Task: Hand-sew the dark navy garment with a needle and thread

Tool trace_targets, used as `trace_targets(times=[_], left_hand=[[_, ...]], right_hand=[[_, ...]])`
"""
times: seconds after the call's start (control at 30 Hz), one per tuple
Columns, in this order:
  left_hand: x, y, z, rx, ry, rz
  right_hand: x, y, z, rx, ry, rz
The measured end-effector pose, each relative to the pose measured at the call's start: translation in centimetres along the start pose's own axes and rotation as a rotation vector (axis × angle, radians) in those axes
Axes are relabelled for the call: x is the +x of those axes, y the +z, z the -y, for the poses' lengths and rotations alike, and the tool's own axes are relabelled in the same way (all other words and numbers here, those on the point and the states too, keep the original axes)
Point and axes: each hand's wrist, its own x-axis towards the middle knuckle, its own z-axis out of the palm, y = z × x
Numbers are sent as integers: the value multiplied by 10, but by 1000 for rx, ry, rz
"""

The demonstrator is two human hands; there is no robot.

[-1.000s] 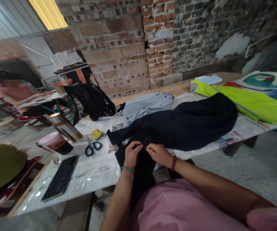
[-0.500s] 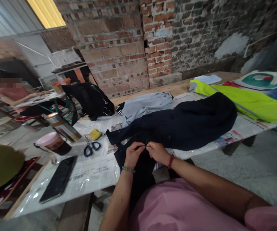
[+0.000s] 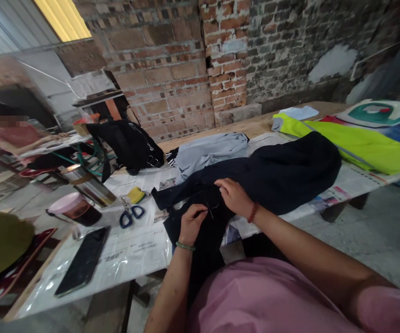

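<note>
A dark navy garment lies bunched along the table, and its black near part hangs over the front edge. My left hand pinches the black cloth between thumb and forefinger. At those fingertips a thin, light sliver like a sewing needle shows against the cloth. My right hand is just above and to the right, over the garment, with thumb and forefinger pressed together. Whatever is between them is too fine to make out.
Left on the table are blue-handled scissors, a yellow object, a phone, a lidded cup and a steel flask. Behind lie grey cloth and a black bag. An iron and a yellow vest are right.
My right hand has moved up and away from my left fingertips. My left hand stays nearly in place at the cloth, and the thin sliver now shows beside it.
</note>
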Motion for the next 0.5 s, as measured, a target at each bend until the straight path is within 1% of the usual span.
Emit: trace_targets(times=[0.03,0.1,0.13,0.17,0.2,0.27,0.33,0.4,0.5], left_hand=[[0,0,0,5,9,-3],[0,0,0,14,26,-11],[0,-1,0,19,34,-16],[-1,-1,0,24,41,-21],[-1,-1,0,29,49,-26],[-1,-1,0,43,62,-35],[0,-1,-1,61,74,-40],[0,-1,-2,82,83,-39],[0,0,-4,101,92,-32]], right_hand=[[6,3,-3,108,61,58],[12,13,-8,350,249,189],[13,18,-9,458,338,227],[11,22,-9,548,404,233],[8,25,-9,620,441,208],[2,29,-8,732,451,131],[-4,28,-7,818,450,115],[-7,26,-6,873,478,186],[-8,24,-5,878,526,329]])
